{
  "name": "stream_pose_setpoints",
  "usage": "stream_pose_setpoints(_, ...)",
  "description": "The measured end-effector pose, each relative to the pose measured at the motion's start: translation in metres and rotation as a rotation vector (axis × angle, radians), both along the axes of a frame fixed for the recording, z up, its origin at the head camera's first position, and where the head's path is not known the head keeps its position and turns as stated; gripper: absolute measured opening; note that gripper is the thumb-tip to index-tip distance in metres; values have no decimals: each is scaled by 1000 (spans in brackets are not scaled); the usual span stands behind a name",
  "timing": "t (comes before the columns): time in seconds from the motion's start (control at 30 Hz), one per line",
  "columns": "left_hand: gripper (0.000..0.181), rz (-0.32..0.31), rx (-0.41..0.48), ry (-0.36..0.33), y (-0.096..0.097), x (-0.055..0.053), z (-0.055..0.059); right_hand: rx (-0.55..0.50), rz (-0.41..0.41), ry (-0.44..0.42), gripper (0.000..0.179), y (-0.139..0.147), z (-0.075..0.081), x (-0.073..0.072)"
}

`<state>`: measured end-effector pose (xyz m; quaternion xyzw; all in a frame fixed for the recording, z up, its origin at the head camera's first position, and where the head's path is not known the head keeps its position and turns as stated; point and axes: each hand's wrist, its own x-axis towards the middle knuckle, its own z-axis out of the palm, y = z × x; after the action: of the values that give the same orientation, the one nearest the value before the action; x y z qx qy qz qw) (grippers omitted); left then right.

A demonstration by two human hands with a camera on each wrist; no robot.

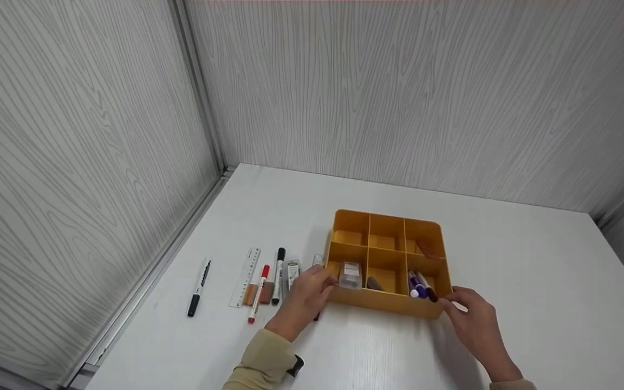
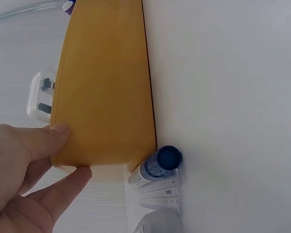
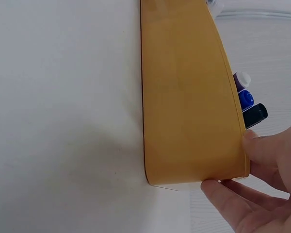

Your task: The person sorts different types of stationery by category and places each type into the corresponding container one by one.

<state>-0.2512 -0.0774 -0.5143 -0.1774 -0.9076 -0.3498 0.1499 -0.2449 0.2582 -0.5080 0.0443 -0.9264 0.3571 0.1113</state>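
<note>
An orange-yellow compartment box (image 1: 379,303) sits on the white table. My left hand (image 1: 307,292) pinches its near left corner, thumb on the front wall in the left wrist view. At the near right corner, my right hand (image 1: 473,319) grips the rim between thumb and fingers. A clear plastic case (image 1: 350,276) stands in the front left compartment and a small grey-brown piece (image 1: 375,284) lies in the front middle one. Several markers (image 1: 419,286) lean in the front right compartment, their ends above the rim. Something reddish and translucent (image 1: 427,249) is in the back right compartment.
Left of the box lie a clear ruler (image 1: 245,276), a red-capped marker (image 1: 258,294), a black-capped marker (image 1: 279,276), and a white packet (image 1: 293,271). Farther left is another black marker (image 1: 199,288). A blue-ended marker (image 2: 162,162) is beside the box's left corner. Wood-grain panels (image 1: 398,97) surround the table.
</note>
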Motion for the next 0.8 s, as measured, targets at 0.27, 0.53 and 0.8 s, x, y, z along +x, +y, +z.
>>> stream_pose_setpoints(0.27,30,67,-34,-40,-17,4,12,-13,1,-51,6,-1,2,0)
stream_pose_setpoints(0.53,16,221,-183,-78,-21,9,3,-20,20,-7,5,1,-1,-1)
stream_pose_setpoints(0.8,24,302,-352,-240,-5,10,-12,-17,30,29,6,1,-4,0)
